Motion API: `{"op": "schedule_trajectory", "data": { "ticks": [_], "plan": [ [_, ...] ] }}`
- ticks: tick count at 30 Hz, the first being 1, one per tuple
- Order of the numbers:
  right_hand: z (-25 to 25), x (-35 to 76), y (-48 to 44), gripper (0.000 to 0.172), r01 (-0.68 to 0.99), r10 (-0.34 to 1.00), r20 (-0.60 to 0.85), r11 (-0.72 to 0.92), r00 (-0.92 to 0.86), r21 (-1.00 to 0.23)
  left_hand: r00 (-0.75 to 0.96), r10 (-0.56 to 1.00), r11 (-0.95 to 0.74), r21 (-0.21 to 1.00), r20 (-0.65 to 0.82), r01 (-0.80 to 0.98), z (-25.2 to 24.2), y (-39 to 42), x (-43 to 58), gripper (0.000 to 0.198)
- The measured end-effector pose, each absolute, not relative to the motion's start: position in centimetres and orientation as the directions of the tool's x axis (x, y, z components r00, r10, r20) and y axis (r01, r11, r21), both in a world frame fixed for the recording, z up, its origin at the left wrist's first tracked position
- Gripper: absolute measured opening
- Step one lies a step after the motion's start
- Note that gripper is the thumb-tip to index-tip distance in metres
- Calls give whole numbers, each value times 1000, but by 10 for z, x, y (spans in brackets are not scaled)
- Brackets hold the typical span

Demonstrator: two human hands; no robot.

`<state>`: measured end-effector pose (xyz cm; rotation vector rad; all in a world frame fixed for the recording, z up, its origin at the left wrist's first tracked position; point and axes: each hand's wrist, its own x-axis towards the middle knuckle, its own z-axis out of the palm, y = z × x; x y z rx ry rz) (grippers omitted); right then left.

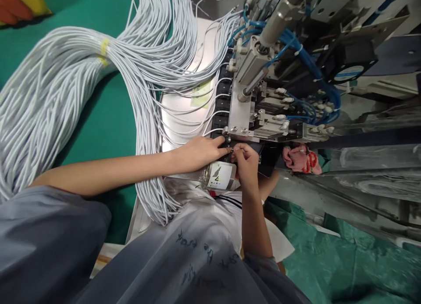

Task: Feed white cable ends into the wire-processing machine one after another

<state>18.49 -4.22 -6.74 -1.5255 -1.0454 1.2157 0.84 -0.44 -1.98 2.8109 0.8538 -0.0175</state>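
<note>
My left hand (203, 152) reaches in from the left across the white cables (144, 133), its fingertips at the near end of a black slotted fixture (221, 106). Its fingers look closed on something too small to make out. Beside it, my right hand (246, 161) pinches a tiny piece, partly hidden by the fingertips, which almost meet those of my left hand. Several single white cables run from the bundle into the fixture's slots. Right under my hands is a clear bag or card holder with a white label (219, 175).
A machine with a metal cylinder (253, 60) and blue air tubes (309, 60) overhangs the fixture on the right. The large cable bundle, tied with yellow tape (104, 51), covers much of the green tabletop (88, 5). A pink cloth (301, 159) lies at right.
</note>
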Motion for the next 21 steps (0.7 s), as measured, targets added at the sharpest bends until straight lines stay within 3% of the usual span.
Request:
{"op": "schedule_trajectory", "data": {
  "ticks": [5, 9, 13, 18, 20, 21],
  "plan": [
    [-75, 187, -42, 25, -44, 947, -321, -319, 25, -947, 820, 570, -806, 159, -48, 570, -11, -7, 9, 36],
    [-85, 184, -44, 32, -30, 972, -235, -234, 11, -972, 787, 608, -781, 102, -98, 616, 4, -9, 7, 21],
    [-89, 185, -41, 32, 116, 989, -123, -132, 83, -984, 765, 632, -760, 91, -125, 643, 11, -11, 3, 21],
    [-64, 176, -68, 32, 424, 852, 216, -7, 476, -906, 723, 685, -721, 55, -93, 690, 3, -8, -1, 26],
    [-50, 160, -93, 28, 471, 828, 309, 62, 468, -880, 677, 734, -677, 31, -59, 736, 1, -5, -2, 30],
    [-45, 148, -106, 26, 492, 874, 318, 107, 368, -864, 650, 758, -650, 22, -44, 760, 0, -3, -2, 32]
  ]
}}
